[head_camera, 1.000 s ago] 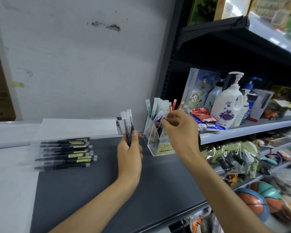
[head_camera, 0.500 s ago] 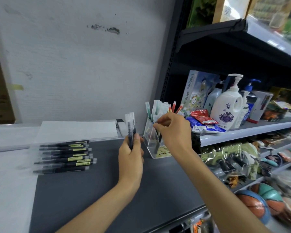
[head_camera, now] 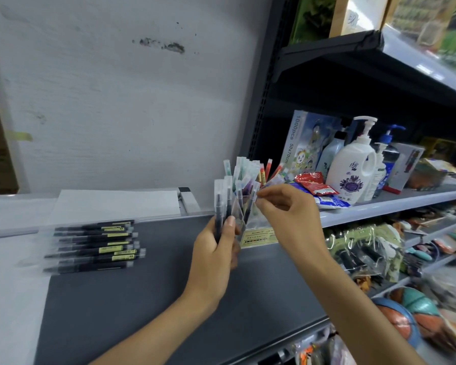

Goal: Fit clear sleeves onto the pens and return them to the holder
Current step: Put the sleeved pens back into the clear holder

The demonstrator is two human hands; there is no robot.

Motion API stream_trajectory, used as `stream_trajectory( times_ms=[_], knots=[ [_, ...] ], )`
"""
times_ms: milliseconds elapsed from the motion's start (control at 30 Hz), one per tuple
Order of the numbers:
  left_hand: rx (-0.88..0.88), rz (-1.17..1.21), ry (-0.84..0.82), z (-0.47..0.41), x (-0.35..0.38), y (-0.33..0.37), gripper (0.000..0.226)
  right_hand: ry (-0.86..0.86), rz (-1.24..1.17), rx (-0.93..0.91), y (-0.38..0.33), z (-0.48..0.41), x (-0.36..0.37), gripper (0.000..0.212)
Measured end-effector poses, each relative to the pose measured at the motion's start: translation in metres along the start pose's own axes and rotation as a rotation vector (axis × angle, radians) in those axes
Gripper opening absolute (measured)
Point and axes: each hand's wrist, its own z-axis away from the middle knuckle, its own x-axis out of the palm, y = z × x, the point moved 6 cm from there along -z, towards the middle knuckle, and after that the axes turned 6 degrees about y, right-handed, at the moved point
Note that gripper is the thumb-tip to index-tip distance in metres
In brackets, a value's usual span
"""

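Left hand (head_camera: pixel 215 248) clamped round two sleeved pens (head_camera: pixel 218 204), held upright, just left of the clear holder (head_camera: pixel 257 234). Right hand (head_camera: pixel 287 214) pinches the top of a third sleeved pen (head_camera: pixel 251 204): tilted, lower end inside the holder, among other sleeved pens. Row of black pens (head_camera: pixel 95 243) lies flat on the grey bench (head_camera: pixel 142 299), well left of both hands.

loose pens (head_camera: pixel 95 246) blurred, holder (head_camera: pixel 258 235) half hidden

Left hand (head_camera: pixel 213 250) gripping sleeved pens (head_camera: pixel 218 204) upright, right hand (head_camera: pixel 287 216) pinching a pen (head_camera: pixel 252 205) at the holder (head_camera: pixel 257 234)
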Motion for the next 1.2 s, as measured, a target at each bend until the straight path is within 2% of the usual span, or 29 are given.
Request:
stream_trajectory(
  times_ms=[233, 333, 467, 633, 733, 833, 1000, 1200],
  knots=[
    [-0.048, -0.019, -0.263, 0.009, 0.019, -0.005, 0.040, -0.178, -0.323, 0.255, 0.012, 0.025, -0.005, 0.020],
    [-0.059, -0.017, -0.316, 0.009, 0.022, -0.006, 0.029, -0.213, -0.343, 0.217, 0.010, 0.031, -0.004, 0.011],
    [-0.073, -0.035, -0.330, 0.008, 0.021, -0.008, 0.031, -0.216, -0.371, 0.113, 0.006, 0.036, -0.006, 0.011],
    [-0.097, -0.025, -0.352, 0.008, 0.021, -0.009, 0.031, -0.162, -0.379, 0.114, 0.009, 0.034, -0.008, 0.008],
    [-0.100, -0.040, -0.306, 0.006, 0.020, -0.011, 0.034, -0.063, -0.379, 0.103, 0.010, 0.028, -0.018, 0.010],
    [-0.104, -0.049, -0.178, 0.000, 0.015, -0.013, 0.041, 0.049, -0.382, 0.096, 0.011, 0.019, -0.030, 0.009],
    [-0.005, -0.119, 0.002, -0.007, -0.002, -0.011, 0.030, 0.210, -0.319, 0.005, 0.006, 0.005, -0.046, 0.005],
    [-0.002, -0.177, 0.094, -0.013, -0.011, -0.016, 0.028, 0.167, -0.216, -0.117, -0.003, -0.007, -0.031, 0.021]
  ],
)
